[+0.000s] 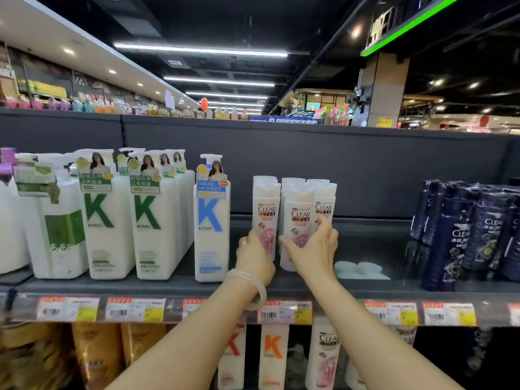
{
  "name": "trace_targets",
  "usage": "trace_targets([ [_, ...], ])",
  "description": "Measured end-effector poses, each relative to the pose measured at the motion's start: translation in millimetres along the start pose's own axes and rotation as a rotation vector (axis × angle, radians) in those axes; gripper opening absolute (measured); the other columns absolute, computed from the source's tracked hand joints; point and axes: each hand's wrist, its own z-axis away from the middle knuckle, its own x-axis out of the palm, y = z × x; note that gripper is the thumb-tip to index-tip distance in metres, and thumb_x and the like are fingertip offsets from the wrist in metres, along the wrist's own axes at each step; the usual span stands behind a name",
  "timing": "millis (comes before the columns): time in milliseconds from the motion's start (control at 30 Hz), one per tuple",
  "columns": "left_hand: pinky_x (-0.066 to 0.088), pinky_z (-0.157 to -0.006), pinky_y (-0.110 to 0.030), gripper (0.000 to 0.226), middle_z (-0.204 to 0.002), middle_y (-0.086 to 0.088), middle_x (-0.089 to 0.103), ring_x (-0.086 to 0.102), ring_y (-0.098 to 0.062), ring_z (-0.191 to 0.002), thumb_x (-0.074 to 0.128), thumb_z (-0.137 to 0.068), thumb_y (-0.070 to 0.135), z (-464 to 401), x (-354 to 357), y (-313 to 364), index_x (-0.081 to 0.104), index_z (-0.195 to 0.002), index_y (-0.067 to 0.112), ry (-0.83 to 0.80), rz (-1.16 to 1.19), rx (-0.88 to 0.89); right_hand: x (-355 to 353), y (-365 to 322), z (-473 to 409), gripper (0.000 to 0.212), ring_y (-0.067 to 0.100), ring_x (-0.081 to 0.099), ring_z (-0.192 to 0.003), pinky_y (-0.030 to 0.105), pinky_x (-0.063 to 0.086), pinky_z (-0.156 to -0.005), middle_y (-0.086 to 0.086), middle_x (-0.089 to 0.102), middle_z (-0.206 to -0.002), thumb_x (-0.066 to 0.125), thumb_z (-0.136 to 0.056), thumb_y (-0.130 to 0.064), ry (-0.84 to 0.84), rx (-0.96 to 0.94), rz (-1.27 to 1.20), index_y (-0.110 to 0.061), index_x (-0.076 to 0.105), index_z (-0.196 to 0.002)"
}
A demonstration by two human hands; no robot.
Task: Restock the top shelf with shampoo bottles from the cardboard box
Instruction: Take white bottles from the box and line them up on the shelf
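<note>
White shampoo bottles (295, 220) upright near top shelf (168, 285) front edge | left grip (253, 256) wraps left bottle (266, 218) | right grip (315, 249) fingers spread, touching front bottle (298, 218)

"CLEAR" on white shampoo bottles (298, 220) and dark bottles (455, 235); "K", seemingly "KONO", on pump bottles (211, 220).
</note>
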Motion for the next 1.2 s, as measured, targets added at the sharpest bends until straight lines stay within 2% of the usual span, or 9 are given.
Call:
trace_targets([
  [133, 0.050, -0.095, -0.041, 0.046, -0.121, -0.010, 0.053, 0.056, -0.025, -0.110, 0.066, -0.078, 0.011, 20.4, -10.7, -6.1, 0.048, -0.121, 0.014, 0.009, 0.116, 0.138, -10.0, -13.4, 17.7, 0.080, 0.025, 0.034, -0.127, 0.036, 0.031, -0.107, 0.012, 0.035, -0.136, 0.072, -0.077, -0.028, 0.034, -0.089, -0.013, -0.010, 0.026, -0.139],
  [300, 0.036, -0.096, -0.022, 0.044, -0.128, -0.007, 0.046, 0.047, -0.019, -0.119, 0.061, -0.085, 0.010, 63.1, -30.3, -25.4, 0.046, -0.126, 0.011, 0.007, 0.148, 0.280, -6.6, -21.1, 66.4, 0.065, 0.024, 0.033, -0.132, 0.042, 0.032, -0.111, 0.012, 0.035, -0.138, 0.064, -0.084, -0.020, 0.027, -0.144, -0.013, -0.011, 0.029, -0.137],
  [500, 0.034, -0.096, -0.020, 0.043, -0.123, -0.002, 0.051, 0.047, -0.013, -0.116, 0.061, -0.085, 0.013, 119.4, -32.5, -76.8, 0.049, -0.126, 0.011, -0.060, 0.160, 0.274, 12.2, 2.6, 147.6, 0.048, 0.021, 0.047, -0.111, 0.033, 0.042, -0.097, 0.011, 0.044, -0.122, 0.059, -0.085, -0.013, -0.008, -0.084, 0.008, -0.008, 0.039, -0.129],
  [633, 0.043, -0.098, -0.035, 0.046, -0.121, -0.014, 0.053, 0.050, -0.027, -0.116, 0.065, -0.080, 0.016, 154.8, -17.4, -136.5, 0.049, -0.121, 0.005, -0.212, 0.051, 0.102, 41.2, 44.8, 211.8, 0.043, 0.031, 0.047, -0.110, 0.036, 0.040, -0.090, 0.018, 0.047, -0.119, 0.058, -0.084, -0.012, -0.166, 0.078, 0.141, -0.002, 0.041, -0.123],
  [767, 0.037, -0.099, -0.031, 0.056, -0.133, -0.015, 0.044, 0.042, -0.029, -0.124, 0.064, -0.083, 0.016, 196.8, -1.8, -210.2, 0.039, -0.133, 0.007, -0.289, -0.035, -0.152, 73.5, 93.9, 276.6, 0.051, 0.032, 0.040, -0.122, 0.036, 0.036, -0.096, 0.018, 0.042, -0.128, 0.062, -0.084, -0.016, -0.460, 0.253, 0.264, -0.002, 0.039, -0.128],
  [900, 0.036, -0.100, -0.033, 0.056, -0.134, -0.015, 0.041, 0.041, -0.031, -0.125, 0.063, -0.083, 0.016, 243.5, 20.7, -284.1, 0.039, -0.133, 0.008, -0.339, -0.129, -0.388, 105.1, 144.9, 339.2, 0.051, 0.036, 0.042, -0.120, 0.039, 0.039, -0.095, 0.020, 0.039, -0.131, 0.060, -0.088, -0.018, -0.706, 0.399, 0.305, -0.002, 0.036, -0.130],
  [1067, 0.040, -0.098, -0.034, 0.055, -0.135, -0.013, 0.040, 0.045, -0.029, -0.121, 0.061, -0.084, 0.015, 307.3, 51.4, -375.9, 0.039, -0.135, 0.010, -0.382, -0.189, -0.621, 144.7, 205.2, 419.9, 0.047, 0.035, 0.041, -0.118, 0.041, 0.041, -0.094, 0.019, 0.041, -0.125, 0.059, -0.087, -0.020, -0.877, 0.477, 0.343, -0.002, 0.038, -0.125],
  [1167, 0.040, -0.081, -0.025, 0.047, -0.129, -0.014, 0.047, 0.055, -0.028, -0.107, 0.057, -0.086, 0.015, 339.3, 63.8, -428.8, 0.044, -0.130, 0.007, -0.419, -0.207, -0.721, 168.2, 234.3, 461.0, 0.050, 0.035, 0.043, -0.120, 0.042, 0.040, -0.098, 0.018, 0.044, -0.127, 0.058, -0.087, -0.025, -0.965, 0.508, 0.405, -0.004, 0.038, -0.128],
  [1200, 0.040, -0.082, -0.025, 0.045, -0.126, -0.014, 0.050, 0.056, -0.028, -0.106, 0.057, -0.085, 0.016, 349.0, 67.5, -446.2, 0.046, -0.127, 0.006, -0.415, -0.211, -0.747, 176.1, 243.4, 473.5, 0.050, 0.035, 0.044, -0.120, 0.043, 0.039, -0.099, 0.019, 0.047, -0.126, 0.059, -0.087, -0.025, -0.981, 0.492, 0.427, -0.004, 0.039, -0.127],
])
